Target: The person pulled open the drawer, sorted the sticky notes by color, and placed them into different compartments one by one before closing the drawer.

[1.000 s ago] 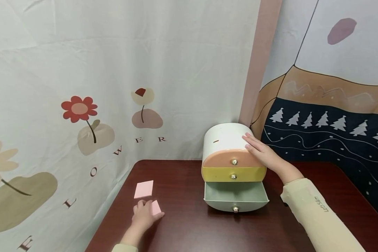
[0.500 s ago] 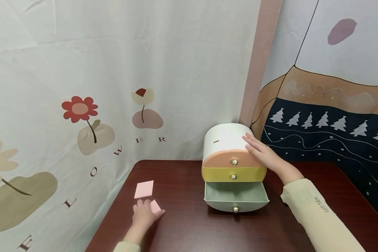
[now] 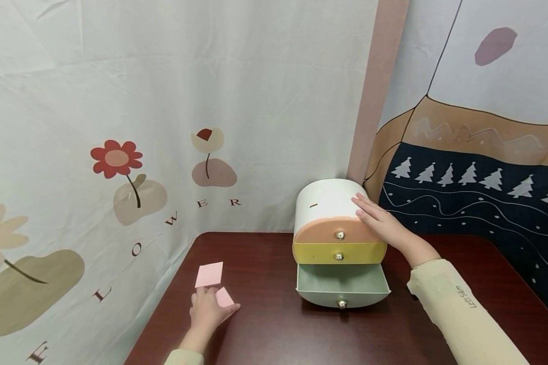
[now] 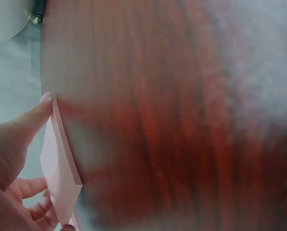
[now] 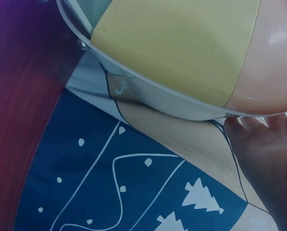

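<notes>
My left hand [image 3: 205,310] pinches a pink sticky note pad [image 3: 224,298] between thumb and fingers, low over the table at the left. In the left wrist view the thumb is at one end of the held pad [image 4: 60,168], the fingers at its other side. A second pink pad [image 3: 209,275] lies just beyond, very close to the held one. My right hand [image 3: 383,223] rests with extended fingers on the upper right side of a white rounded desktop drawer box [image 3: 326,197]. Its green bottom drawer [image 3: 342,281] is pulled out with nothing visible inside.
The box's yellow drawer [image 3: 317,252] and orange drawer [image 3: 319,232] are closed, with round metal knobs. Everything stands on a dark red wooden table [image 3: 274,324]. A printed flower curtain [image 3: 265,126] hangs behind and left, a tree-patterned cloth [image 3: 466,203] to the right.
The left hand has shifted slightly away from the camera, bringing its pad a little nearer the other pad and turning it slightly. The right hand and the drawer box stay in place.
</notes>
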Available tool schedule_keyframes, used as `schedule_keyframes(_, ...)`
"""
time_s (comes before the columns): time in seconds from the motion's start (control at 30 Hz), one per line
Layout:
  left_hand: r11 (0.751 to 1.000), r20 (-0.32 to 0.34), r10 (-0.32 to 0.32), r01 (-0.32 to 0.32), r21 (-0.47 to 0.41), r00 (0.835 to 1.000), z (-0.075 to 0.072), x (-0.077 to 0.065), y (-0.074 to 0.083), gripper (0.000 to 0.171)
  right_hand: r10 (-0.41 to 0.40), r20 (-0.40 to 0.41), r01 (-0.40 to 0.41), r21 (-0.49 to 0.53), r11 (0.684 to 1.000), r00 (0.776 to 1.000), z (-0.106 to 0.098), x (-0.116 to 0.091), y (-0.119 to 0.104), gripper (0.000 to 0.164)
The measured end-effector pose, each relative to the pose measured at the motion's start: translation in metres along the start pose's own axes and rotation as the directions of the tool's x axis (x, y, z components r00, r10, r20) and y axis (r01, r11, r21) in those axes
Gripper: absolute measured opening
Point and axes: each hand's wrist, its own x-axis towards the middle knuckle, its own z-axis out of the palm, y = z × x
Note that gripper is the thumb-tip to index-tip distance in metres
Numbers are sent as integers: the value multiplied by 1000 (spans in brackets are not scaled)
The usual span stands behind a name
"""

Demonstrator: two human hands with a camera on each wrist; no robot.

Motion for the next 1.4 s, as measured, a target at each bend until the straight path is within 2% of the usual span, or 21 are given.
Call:
schedule_keyframes(0.23, 999, -104, 40, -40, 0, 994, 0, -2, 3, 79, -15, -3, 15, 4, 1000, 1000, 0, 0, 1, 57)
schedule_keyframes(0.47, 996, -145, 84, -84, 5, 986, -3, -3, 5, 71, -12, -3, 12, -2, 1000, 1000, 0, 0, 2, 58)
schedule_keyframes(0.83, 984, -143, 171, -177, -27, 975, -18, 1, 13, 30, -20, 2, 20, 8, 1000, 1000, 1, 0, 2, 57)
schedule_keyframes(1.0, 980, -144, 191, -196, -22, 971, -22, 3, 16, 26, -18, -1, 18, 1, 1000, 1000, 1, 0, 3, 58)
schedule_keyframes(1.4, 970, -97, 235, -239, -34, 967, -30, 1, 27, 21, -17, -4, 17, 11, 1000, 1000, 0, -1, 2, 58)
